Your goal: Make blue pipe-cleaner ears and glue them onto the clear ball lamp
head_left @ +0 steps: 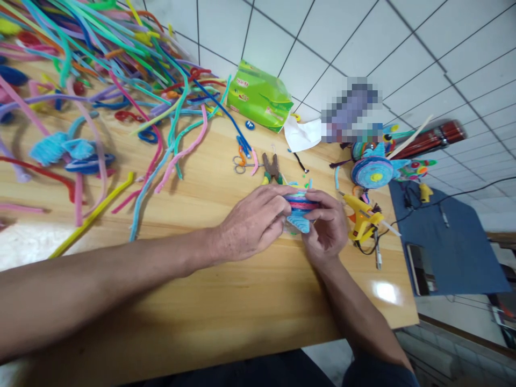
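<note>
Between my two hands is a small pipe-cleaner craft piece (pixel 300 206), banded in blue and pink with a light-blue ribbed flap at its lower side. My left hand (pixel 256 220) grips its left edge, the fingers bent over it. On the other side my right hand (pixel 327 223) pinches it between thumb and fingers. The fingers cover parts of the piece. Just beyond it lie pliers (pixel 272 167) with green and yellow handles, jaws pointing away. A yellow glue gun (pixel 362 216) rests right of my right hand.
Loose pipe cleaners (pixel 121 64) heap over the left of the wooden table (pixel 242 306). A green tissue pack (pixel 260 97) stands by the tiled wall. At right are a round blue pipe-cleaner figure (pixel 373 172), a red-brown flask (pixel 437 135), a cable and a phone (pixel 418 269).
</note>
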The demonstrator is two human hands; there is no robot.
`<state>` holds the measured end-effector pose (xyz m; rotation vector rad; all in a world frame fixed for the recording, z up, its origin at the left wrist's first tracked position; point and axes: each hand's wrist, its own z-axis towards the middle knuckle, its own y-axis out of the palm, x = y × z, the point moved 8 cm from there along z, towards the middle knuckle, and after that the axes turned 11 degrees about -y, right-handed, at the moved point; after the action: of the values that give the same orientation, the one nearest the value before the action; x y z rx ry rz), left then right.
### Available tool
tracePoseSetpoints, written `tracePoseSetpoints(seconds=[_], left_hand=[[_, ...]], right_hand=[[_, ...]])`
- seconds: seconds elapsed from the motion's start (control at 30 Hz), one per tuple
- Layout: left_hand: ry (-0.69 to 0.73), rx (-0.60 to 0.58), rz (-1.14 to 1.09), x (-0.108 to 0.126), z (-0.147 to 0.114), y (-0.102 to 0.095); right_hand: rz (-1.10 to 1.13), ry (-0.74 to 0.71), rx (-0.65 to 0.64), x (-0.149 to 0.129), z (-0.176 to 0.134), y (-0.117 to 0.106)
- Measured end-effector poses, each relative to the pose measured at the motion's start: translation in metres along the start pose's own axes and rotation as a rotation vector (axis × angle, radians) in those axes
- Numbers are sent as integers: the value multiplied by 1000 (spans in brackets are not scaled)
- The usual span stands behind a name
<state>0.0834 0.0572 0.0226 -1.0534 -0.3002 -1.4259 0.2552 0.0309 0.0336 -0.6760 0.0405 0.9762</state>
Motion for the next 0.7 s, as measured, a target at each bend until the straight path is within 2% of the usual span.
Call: tracePoseSetpoints(seconds=[0.3,0.47,0.7], left_hand=[[-38,-2,-53,-4,2,0],[-82,3,-107,-15,5,-2],[-225,-21,-261,-34,13,0]], right_hand=[[98,48,0,2,5,3],[138,149,-24,7,10,6],[203,292,-84,18,23,14]])
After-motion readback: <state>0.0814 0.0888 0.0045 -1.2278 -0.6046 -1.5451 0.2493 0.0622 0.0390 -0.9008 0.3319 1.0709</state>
